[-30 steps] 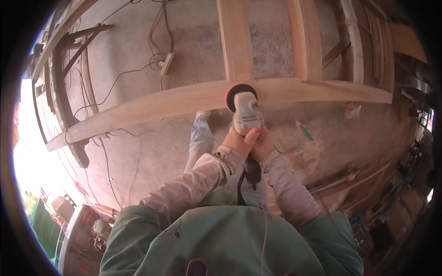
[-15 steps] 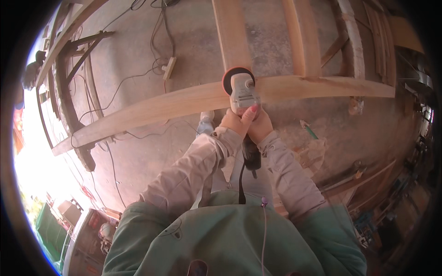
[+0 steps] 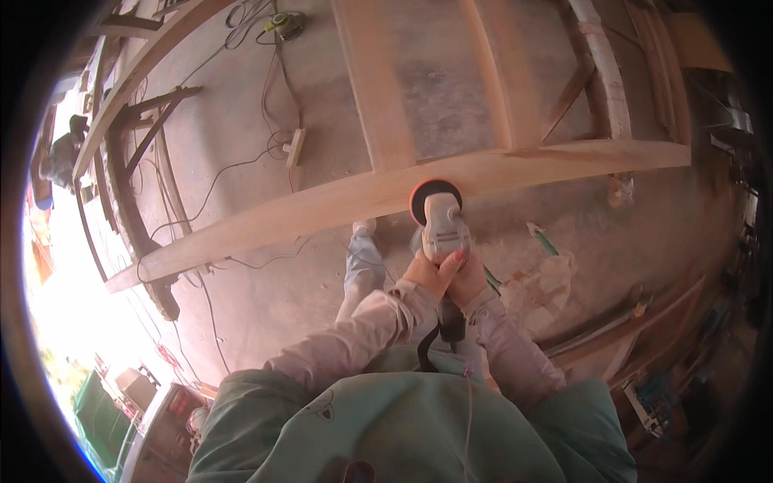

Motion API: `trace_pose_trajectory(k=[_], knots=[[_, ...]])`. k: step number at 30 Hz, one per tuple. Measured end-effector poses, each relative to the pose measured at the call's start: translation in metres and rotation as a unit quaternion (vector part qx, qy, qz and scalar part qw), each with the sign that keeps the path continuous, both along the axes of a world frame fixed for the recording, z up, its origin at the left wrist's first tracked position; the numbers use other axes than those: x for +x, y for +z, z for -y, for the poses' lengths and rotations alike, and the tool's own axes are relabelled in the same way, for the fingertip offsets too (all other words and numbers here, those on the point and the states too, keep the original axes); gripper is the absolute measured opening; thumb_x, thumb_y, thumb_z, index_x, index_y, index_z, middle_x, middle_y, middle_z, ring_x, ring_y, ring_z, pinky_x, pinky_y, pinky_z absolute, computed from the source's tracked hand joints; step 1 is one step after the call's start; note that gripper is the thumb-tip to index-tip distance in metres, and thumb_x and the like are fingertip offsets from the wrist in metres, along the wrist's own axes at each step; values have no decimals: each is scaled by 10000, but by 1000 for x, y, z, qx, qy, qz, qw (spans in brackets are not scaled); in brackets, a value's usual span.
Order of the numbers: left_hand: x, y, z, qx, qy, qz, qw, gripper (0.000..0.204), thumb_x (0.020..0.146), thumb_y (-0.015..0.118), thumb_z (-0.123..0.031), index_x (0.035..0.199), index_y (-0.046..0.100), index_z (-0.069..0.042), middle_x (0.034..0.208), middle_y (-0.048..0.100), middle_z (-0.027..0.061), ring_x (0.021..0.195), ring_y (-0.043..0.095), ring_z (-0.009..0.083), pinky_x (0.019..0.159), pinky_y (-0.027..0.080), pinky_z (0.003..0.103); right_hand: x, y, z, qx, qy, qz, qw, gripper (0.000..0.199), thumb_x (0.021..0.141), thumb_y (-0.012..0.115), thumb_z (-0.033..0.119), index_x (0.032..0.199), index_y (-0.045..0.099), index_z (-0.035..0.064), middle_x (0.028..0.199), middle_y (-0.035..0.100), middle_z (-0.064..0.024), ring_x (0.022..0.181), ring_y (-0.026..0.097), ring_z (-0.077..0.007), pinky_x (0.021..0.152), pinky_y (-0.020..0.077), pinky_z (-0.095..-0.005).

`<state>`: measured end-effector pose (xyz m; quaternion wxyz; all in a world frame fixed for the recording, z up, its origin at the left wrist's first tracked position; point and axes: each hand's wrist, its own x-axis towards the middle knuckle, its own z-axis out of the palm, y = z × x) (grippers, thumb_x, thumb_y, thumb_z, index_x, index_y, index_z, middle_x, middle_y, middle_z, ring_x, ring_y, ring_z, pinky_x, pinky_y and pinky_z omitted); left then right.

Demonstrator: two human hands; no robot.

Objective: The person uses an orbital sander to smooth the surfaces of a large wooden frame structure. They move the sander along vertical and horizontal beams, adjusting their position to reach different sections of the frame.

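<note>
Both my hands are wrapped round an angle sander (image 3: 446, 231) with a grey-white head, a black rear handle and a black cord. My left hand (image 3: 429, 274) grips its left side, with the thumb on top. Closed on its right side is my right hand (image 3: 468, 282); some of its fingers are hidden under the tool. The round orange-rimmed disc (image 3: 417, 204) overlaps the near edge of a long, curved wooden rail (image 3: 298, 208). Whether the disc touches the wood I cannot tell. Two wide wooden boards (image 3: 377, 88) run away from the rail's far side.
Cables and a power strip (image 3: 296, 149) lie on the floor at left. Beyond them stands a dark wooden trestle (image 3: 143, 233). A green-handled tool (image 3: 543, 240) lies to the right of my hands. Another person (image 3: 66, 157) is at the far left edge.
The sander has come back toward me and slightly right, from over the rail to its near edge. Both hands moved with it, keeping their grip. The view has shifted a little.
</note>
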<state>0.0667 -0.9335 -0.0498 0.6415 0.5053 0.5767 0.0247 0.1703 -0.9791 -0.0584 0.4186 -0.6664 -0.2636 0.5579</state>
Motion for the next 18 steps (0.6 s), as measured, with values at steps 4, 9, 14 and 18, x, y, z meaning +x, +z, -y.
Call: trace_pose_trajectory(k=[4,9,14,18], knots=[[28,-6,12,-5,-41,-45,998,677,842,609,-577,1141,533,25,1050,635,211,1021,620,323,858,475,368,29,10,9,-42,-30,-10,999,453,762,728,228,1130,537,44,1036,655,-100,965,637,-216,824,484,-313],[80,7,1,17,-29,6,999,726,847,569,-610,1136,516,54,1061,605,262,1023,593,398,857,466,411,78,-12,21,-58,-18,30,998,481,732,755,292,1084,537,46,1018,656,-115,940,644,-238,818,488,-327],[108,-2,8,4,10,61,998,608,896,567,-504,1179,530,33,1100,607,248,1025,599,395,857,468,407,111,-38,26,-67,27,83,994,499,720,763,336,1061,552,38,955,673,-118,905,655,-229,800,497,-332],[149,-26,-6,25,-26,135,990,539,912,558,-464,1125,582,30,1039,649,205,983,628,311,843,477,364,156,-20,6,-50,33,82,995,450,736,751,307,1046,591,22,907,687,-106,850,663,-197,753,510,-331]])
